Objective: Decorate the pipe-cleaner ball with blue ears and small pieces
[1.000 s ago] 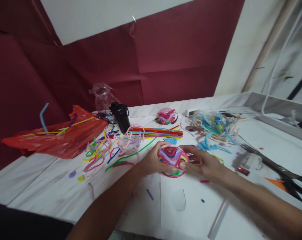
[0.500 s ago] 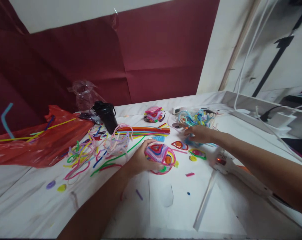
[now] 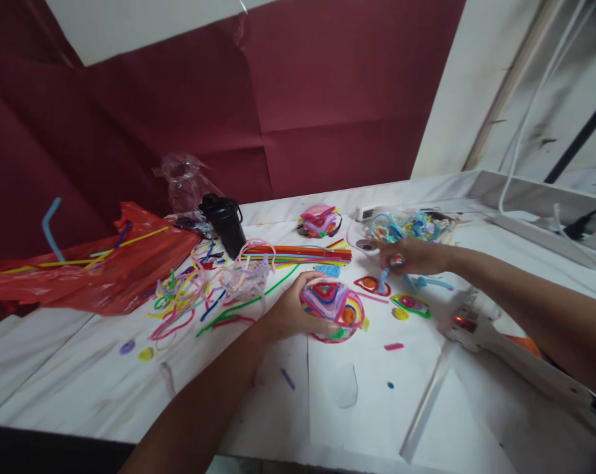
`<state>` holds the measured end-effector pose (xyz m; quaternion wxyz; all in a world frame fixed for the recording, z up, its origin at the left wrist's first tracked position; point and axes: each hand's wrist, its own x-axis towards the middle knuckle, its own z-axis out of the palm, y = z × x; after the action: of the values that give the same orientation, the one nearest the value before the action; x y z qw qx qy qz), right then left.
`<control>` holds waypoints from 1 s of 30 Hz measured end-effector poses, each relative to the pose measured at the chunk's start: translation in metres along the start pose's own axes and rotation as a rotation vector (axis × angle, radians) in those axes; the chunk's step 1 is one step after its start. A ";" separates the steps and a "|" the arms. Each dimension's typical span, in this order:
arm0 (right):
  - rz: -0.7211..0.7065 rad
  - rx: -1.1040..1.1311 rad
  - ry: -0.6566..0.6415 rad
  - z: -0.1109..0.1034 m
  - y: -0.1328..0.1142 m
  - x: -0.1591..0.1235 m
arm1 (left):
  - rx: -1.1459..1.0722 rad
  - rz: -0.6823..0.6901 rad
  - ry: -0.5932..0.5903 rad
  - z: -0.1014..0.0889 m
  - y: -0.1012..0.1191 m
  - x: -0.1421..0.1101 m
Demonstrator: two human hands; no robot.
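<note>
My left hand point(image 3: 289, 309) grips the left edge of a round disc of coiled coloured straws point(image 3: 335, 306) lying on the white table point(image 3: 105, 368). My right hand point(image 3: 409, 257) is further back and to the right, its fingers closed on a light blue bent straw piece point(image 3: 384, 275) just in front of a tangled heap of blue and pale straws point(image 3: 411, 227). Between the hands lie a small red coiled shape point(image 3: 372, 285) and a green-yellow coiled shape point(image 3: 410, 304).
A bundle of straight coloured straws point(image 3: 298, 253), a black cup point(image 3: 226, 224), loose curled straws point(image 3: 204, 289) and a red plastic bag point(image 3: 95, 270) sit to the left. A white glue gun point(image 3: 495, 342) lies at the right. A second coiled disc point(image 3: 320, 222) sits at the back.
My right hand left the coiled disc, reached back to the blue straw heap and now lifts a light blue piece out of it. My left hand stays on the disc.
</note>
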<state>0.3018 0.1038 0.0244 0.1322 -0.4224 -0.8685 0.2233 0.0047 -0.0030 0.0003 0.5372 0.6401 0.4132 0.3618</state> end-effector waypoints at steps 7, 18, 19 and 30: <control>-0.102 0.446 -0.073 0.007 -0.063 -0.013 | -0.025 0.037 -0.024 0.001 -0.002 0.000; -0.057 0.580 0.034 0.020 -0.088 -0.001 | 0.068 0.128 0.004 -0.002 -0.014 0.003; -0.034 0.604 0.052 0.021 -0.090 -0.002 | 0.065 0.122 0.005 -0.002 -0.015 0.003; 0.035 0.816 0.254 0.048 -0.094 -0.004 | 0.047 0.103 0.023 -0.004 -0.015 0.001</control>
<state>0.2213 0.0366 0.0298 0.3907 -0.3744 -0.6785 0.4969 -0.0006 0.0005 -0.0140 0.4979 0.6687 0.3942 0.3867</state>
